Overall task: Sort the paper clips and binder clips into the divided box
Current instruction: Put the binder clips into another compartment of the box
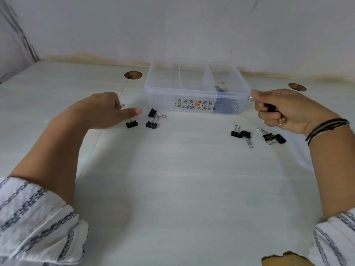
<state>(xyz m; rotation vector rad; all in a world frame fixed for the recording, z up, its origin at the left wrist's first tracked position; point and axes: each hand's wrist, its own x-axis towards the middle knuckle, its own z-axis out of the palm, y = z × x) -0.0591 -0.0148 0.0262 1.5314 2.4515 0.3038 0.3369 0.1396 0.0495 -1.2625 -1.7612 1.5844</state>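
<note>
A clear divided box (196, 91) stands at the back of the table. Its right compartment holds blue and silver paper clips (222, 89); the left compartments look bare. My left hand (103, 112) hovers left of the box with fingers curled round a binder clip (121, 106) whose wire loop shows, thumb stretched out. Three black binder clips (151, 124) lie just under and right of it. My right hand (282, 110) grips a black binder clip (269, 108) beside the box's right front corner. Several more binder clips (241, 134) lie below it.
Two round cable holes (133, 75) (297, 86) pierce the white table near the wall. A wall runs along the back, close behind the box. A torn brown patch (282, 259) shows at the table's near right edge.
</note>
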